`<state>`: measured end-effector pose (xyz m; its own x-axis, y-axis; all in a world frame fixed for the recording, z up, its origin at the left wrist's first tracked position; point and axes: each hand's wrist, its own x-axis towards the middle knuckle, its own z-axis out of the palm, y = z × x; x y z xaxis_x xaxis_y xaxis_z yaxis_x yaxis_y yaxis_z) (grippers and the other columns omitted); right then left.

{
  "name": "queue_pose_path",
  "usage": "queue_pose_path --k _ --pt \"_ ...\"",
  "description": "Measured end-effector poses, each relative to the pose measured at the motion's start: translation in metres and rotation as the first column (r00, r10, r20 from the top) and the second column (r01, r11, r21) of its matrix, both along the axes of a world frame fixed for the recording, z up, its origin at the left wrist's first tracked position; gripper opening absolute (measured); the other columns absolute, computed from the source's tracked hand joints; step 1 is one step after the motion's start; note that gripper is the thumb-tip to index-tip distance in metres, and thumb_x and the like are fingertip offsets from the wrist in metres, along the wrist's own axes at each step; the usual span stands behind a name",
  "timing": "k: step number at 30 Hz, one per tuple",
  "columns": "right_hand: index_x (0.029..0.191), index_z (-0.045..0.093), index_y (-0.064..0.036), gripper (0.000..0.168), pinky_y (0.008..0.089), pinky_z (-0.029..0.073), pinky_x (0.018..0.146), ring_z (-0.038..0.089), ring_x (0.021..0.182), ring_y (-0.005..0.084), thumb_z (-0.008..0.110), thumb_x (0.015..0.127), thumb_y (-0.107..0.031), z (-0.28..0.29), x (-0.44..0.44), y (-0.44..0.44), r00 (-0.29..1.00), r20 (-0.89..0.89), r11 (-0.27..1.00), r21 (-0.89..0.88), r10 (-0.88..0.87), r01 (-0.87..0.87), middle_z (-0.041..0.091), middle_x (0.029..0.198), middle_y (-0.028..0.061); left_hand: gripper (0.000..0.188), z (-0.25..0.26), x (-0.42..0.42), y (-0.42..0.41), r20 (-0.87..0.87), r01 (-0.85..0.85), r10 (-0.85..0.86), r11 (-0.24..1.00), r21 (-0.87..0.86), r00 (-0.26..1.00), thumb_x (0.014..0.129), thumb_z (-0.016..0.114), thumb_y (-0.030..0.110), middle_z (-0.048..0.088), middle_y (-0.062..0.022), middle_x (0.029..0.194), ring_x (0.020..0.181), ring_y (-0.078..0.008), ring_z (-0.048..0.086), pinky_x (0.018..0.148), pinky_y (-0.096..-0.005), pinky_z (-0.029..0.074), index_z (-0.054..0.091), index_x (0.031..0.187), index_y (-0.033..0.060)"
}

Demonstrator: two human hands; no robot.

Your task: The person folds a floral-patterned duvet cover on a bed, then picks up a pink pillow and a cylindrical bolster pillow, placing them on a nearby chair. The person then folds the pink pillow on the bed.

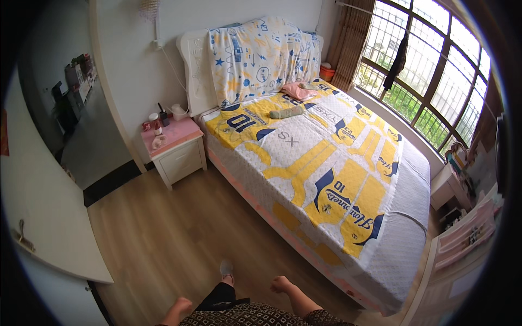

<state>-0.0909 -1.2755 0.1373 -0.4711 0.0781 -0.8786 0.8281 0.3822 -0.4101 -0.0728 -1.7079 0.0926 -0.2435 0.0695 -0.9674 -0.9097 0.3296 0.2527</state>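
Observation:
My left hand point(182, 305) hangs low beside my body, its fingers curled, with nothing seen in it. On the other side, my right hand point(280, 284) is held out over the floor as a loose fist; no object shows in it. A bed point(391, 265) fills the view ahead, nearest to my right hand but apart from it. Over its mattress lies a sheet with yellow jersey prints point(301, 163) bearing writing and numbers. A green roll-shaped pillow point(286, 113) rests near the head end, and a pink cloth point(299, 91) lies just beyond it.
Left of the bed stands a white nightstand point(182, 157) carrying a bottle point(155, 123), a black holder point(164, 117) and a white cup point(178, 111). A patterned cloth point(261, 61) covers the headboard. An open door point(53, 228) is at left, a doorway beside it. Barred windows point(424, 73) are at right.

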Motion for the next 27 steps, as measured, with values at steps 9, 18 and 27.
queue_pose_path --k 9,18,27 --pt "0.092 0.055 -0.006 0.025 0.0287 0.049 0.058 0.059 0.066 0.0154 0.049 0.078 -0.026 0.001 -0.157 0.008 0.995 -0.013 0.995 0.043 -0.095 0.095 0.06 0.075 0.0054 0.008 -0.012 -0.208 -0.005 -0.097 0.075 -0.091 0.984 -0.16 0.991 0.069 0.053 0.007 0.053 -0.0111 0.06 0.049 -0.019 0.053 0.042 -0.0309 0.044 0.054 0.072 0.0003" --pt "0.08 0.059 -0.006 0.02 0.0267 0.048 0.05 0.058 0.054 0.0126 0.05 0.075 -0.023 -0.037 -0.227 0.05 0.972 0.178 0.986 0.091 -0.152 0.137 0.06 0.062 0.0034 0.008 0.003 -0.46 0.136 -0.459 0.292 -0.26 0.956 -0.002 0.849 0.07 0.053 0.011 0.054 -0.0041 0.065 0.053 -0.0118 0.052 0.043 -0.0249 0.043 0.053 0.074 0.0052" --pt "0.084 0.059 -0.006 0.021 0.0285 0.047 0.048 0.057 0.054 0.0154 0.05 0.074 -0.022 -0.074 -0.383 0.114 0.979 -0.2 0.936 0.336 -0.035 0.102 0.058 0.063 0.0051 0.008 -0.027 -0.602 0.183 -0.235 0.48 -0.474 0.876 -0.034 0.848 0.069 0.053 0.011 0.055 -0.0044 0.066 0.053 -0.0124 0.054 0.046 -0.0249 0.045 0.055 0.074 0.0052"
